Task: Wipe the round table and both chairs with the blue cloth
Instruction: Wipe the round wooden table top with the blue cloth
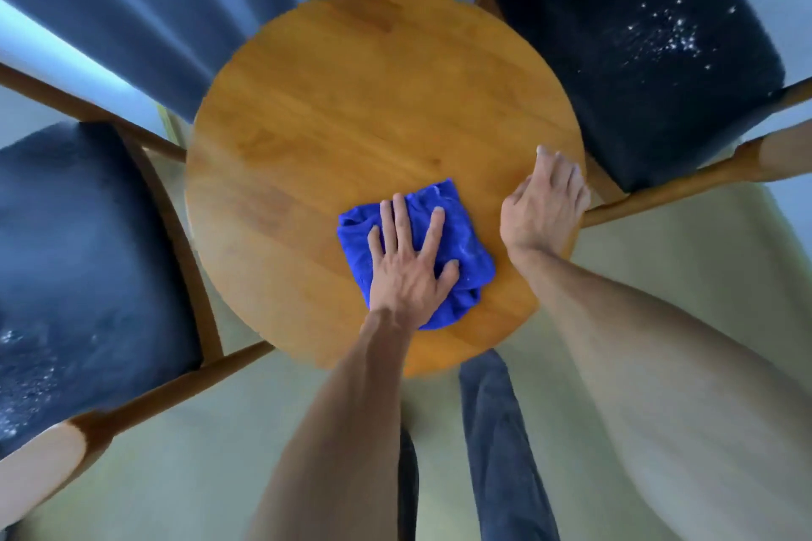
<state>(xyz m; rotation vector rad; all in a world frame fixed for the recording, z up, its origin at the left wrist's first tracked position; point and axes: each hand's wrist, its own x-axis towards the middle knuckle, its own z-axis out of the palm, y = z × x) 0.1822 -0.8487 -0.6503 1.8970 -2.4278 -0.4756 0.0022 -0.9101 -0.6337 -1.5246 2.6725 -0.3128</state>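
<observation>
Leather-like black padding is covering the left chair (83,259), its wooden frame is curving around the seat, and white specks are dotting the near corner. Smooth golden wood grain is running across the round table (351,110). The left hand (406,272) is lying flat with fingers spread, pressing the crumpled blue cloth (457,228) against the table's near side. The right hand (545,206) is resting loosely curled, holding nothing, on the table's right edge. White specks are scattering over the right chair (637,40).

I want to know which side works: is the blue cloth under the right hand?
No, the left hand presses the blue cloth; the right hand rests on the table edge.
</observation>
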